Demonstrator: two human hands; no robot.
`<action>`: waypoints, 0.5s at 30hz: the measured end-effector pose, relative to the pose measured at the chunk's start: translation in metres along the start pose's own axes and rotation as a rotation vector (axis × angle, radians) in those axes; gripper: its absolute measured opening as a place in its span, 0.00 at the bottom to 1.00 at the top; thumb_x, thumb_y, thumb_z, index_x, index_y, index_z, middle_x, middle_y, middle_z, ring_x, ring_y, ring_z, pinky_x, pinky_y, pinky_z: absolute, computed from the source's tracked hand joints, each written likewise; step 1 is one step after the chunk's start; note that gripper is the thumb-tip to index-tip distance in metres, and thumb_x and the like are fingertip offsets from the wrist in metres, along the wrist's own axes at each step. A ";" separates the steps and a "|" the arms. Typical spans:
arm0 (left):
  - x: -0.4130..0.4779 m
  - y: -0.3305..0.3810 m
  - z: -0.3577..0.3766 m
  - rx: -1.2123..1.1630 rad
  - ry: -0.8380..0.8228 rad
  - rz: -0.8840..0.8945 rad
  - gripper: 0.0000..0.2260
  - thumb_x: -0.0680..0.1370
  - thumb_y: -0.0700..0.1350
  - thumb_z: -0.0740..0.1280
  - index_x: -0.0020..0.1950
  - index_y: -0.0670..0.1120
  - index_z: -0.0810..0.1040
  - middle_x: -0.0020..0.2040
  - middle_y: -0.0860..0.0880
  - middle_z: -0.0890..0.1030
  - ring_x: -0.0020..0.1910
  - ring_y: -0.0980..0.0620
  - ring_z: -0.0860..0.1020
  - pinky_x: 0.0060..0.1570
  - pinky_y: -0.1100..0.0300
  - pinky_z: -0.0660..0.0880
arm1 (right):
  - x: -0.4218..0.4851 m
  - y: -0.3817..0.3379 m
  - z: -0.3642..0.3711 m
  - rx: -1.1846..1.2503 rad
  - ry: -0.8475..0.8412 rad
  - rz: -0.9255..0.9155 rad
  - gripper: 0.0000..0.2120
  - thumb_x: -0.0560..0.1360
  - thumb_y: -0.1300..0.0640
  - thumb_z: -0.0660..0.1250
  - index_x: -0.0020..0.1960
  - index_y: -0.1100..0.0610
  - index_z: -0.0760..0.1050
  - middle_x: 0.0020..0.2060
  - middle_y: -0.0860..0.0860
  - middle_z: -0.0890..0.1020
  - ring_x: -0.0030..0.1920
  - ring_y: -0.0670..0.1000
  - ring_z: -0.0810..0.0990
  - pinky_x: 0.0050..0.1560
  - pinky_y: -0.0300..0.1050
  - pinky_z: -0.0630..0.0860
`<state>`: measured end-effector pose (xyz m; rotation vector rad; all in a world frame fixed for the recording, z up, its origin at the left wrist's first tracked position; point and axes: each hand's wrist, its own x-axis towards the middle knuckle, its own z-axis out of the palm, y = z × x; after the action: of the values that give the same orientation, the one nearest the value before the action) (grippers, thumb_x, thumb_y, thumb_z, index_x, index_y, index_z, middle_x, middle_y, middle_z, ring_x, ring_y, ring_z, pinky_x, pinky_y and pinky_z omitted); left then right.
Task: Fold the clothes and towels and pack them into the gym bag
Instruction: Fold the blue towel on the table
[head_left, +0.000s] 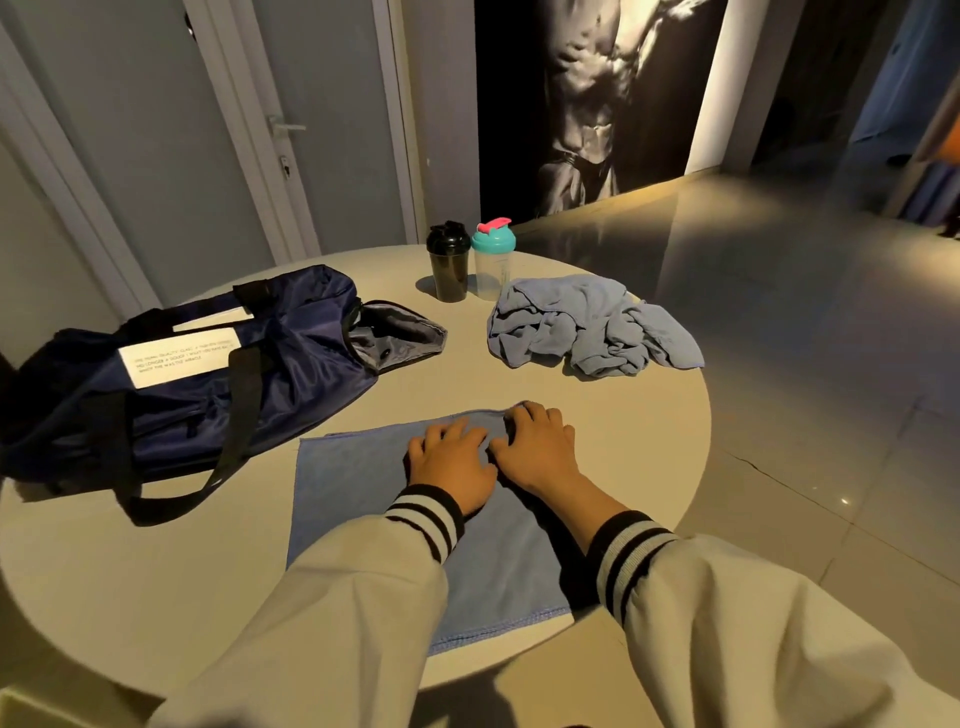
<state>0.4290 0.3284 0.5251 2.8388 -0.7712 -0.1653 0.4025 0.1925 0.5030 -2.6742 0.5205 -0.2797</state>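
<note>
With the navy gym bag (208, 374) lying open at the left, I press my left hand (452, 462) flat, fingers spread, on the blue towel (353, 493) spread before me, and my right hand (535, 447), fingers bent at its far edge, grip unclear, should smooth creases outward before folding edge to edge.

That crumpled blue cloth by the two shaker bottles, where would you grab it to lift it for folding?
Probably pinch the crumpled cloth at its flatter right-hand corner, coming from the near right. That corner lies spread by the table edge, while the black shaker and teal-lidded shaker stand close behind its far left part, where a reaching hand might knock them.
</note>
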 end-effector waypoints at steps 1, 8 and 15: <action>0.003 0.008 0.000 -0.054 -0.007 0.025 0.25 0.81 0.49 0.59 0.78 0.57 0.62 0.81 0.52 0.57 0.78 0.47 0.53 0.73 0.49 0.50 | -0.001 0.002 -0.002 0.021 -0.006 0.009 0.24 0.77 0.46 0.60 0.70 0.54 0.70 0.71 0.54 0.68 0.67 0.58 0.65 0.63 0.53 0.64; 0.007 0.014 0.021 -0.076 0.005 0.062 0.23 0.84 0.54 0.50 0.80 0.57 0.58 0.81 0.55 0.55 0.78 0.51 0.54 0.74 0.52 0.48 | 0.005 0.034 -0.016 0.051 0.082 0.095 0.18 0.82 0.52 0.58 0.69 0.54 0.73 0.68 0.57 0.68 0.65 0.61 0.66 0.62 0.52 0.66; 0.006 0.015 0.027 -0.071 0.055 0.089 0.23 0.84 0.57 0.51 0.80 0.57 0.59 0.81 0.55 0.57 0.77 0.52 0.54 0.74 0.53 0.47 | 0.018 0.035 -0.012 0.079 0.048 0.056 0.16 0.83 0.59 0.56 0.67 0.58 0.73 0.65 0.57 0.76 0.63 0.60 0.70 0.55 0.51 0.67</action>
<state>0.4229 0.3080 0.5018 2.7243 -0.8609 -0.0992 0.4042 0.1514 0.5010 -2.5775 0.5857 -0.3411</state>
